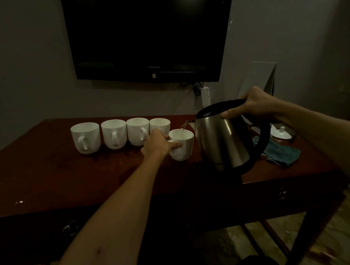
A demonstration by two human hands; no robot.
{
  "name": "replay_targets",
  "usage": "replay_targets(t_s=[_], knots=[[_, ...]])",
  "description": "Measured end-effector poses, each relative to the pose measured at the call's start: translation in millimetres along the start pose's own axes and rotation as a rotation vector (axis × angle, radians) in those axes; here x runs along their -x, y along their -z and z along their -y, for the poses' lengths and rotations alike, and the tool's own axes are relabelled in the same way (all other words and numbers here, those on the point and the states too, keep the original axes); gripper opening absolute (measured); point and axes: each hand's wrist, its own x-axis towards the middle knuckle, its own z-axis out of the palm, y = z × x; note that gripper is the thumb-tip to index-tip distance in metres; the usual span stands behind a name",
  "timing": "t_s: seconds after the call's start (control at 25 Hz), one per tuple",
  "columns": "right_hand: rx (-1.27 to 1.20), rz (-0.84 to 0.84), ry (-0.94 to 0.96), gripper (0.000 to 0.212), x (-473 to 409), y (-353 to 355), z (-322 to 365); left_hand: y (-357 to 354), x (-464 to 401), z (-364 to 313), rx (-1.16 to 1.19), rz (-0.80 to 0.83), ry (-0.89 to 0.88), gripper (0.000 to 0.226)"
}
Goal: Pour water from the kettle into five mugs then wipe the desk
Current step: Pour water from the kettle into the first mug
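- Now, the right hand [250, 105] is wrapped round the black handle of the steel electric kettle [224, 140]; keep that hold firm and the tilt slight, so the thin stream stays narrow.
- Just left of the spout, the left hand [156, 144] clasps the handle side of the white ceramic mug [181, 144], which is lifted and tilted; level it under the stream.
- Beyond that hand, four white mugs [110, 134] stand in a row on the dark red wooden desk [67, 177].
- Behind the kettle lies the teal cloth [283, 154], for wiping.

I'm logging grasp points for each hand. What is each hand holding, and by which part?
The left hand holds the fifth mug at its handle side. The right hand grips the kettle by the top of its black handle.
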Motion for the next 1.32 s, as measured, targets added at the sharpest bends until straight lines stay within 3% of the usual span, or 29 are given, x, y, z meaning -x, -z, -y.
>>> replay_targets(t_s=[0.2,0.44,0.72,1.08,1.32], knots=[[0.01,0.004,0.008,0.069,1.0,0.1,0.4,-0.1,-0.5,-0.5,0.002,-0.003,0.008,0.053],[0.035,-0.011,0.006,0.056,-1.7,0.2,2.1,-0.5,-0.4,-0.6,-0.002,-0.009,0.006,0.052],[0.021,0.015,0.031,0.067,-2.1,0.1,4.1,-1.6,-2.5,0.7,0.004,-0.004,0.0,0.051],[0.047,0.013,-0.004,0.044,-2.7,-1.3,6.9,-2.0,-6.3,1.4,-0.018,-0.004,0.007,0.05],[0.037,0.004,0.005,0.049,-3.0,-1.0,5.4,-2.7,-6.9,2.1,-0.037,-0.009,-0.005,0.05]])
